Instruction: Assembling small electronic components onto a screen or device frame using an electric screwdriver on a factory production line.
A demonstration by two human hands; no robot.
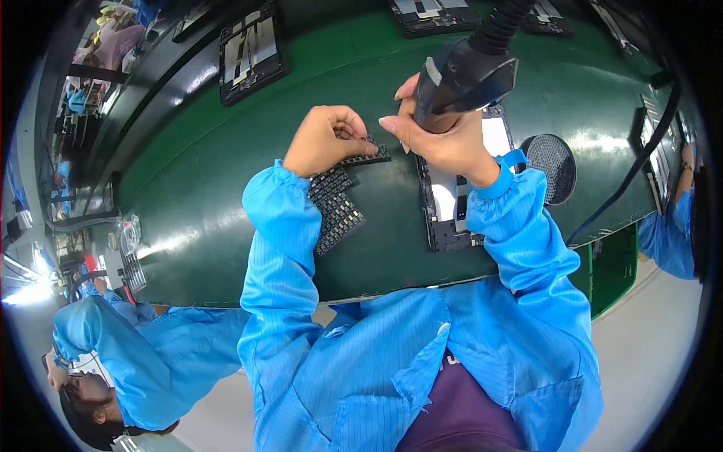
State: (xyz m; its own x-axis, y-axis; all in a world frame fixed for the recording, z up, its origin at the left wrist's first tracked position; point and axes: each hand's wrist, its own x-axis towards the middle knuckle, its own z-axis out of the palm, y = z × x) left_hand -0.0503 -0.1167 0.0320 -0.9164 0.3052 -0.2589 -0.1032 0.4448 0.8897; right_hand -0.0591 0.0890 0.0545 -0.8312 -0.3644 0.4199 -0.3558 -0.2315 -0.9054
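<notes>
Downward head-height fisheye view, close above both hands [320,143].

A green bench [207,200] carries panels [343,222], a device [443,197], a dish [551,169]

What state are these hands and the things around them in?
Black gridded rectangular panels: overlapping
Bare left hand: curled over one panel
Bare right hand: partly hidden by black ribbed hose's nozzle
Blue wristband: worn
Flat black rectangular device: internals showing
Round black dish: uncovered
</notes>
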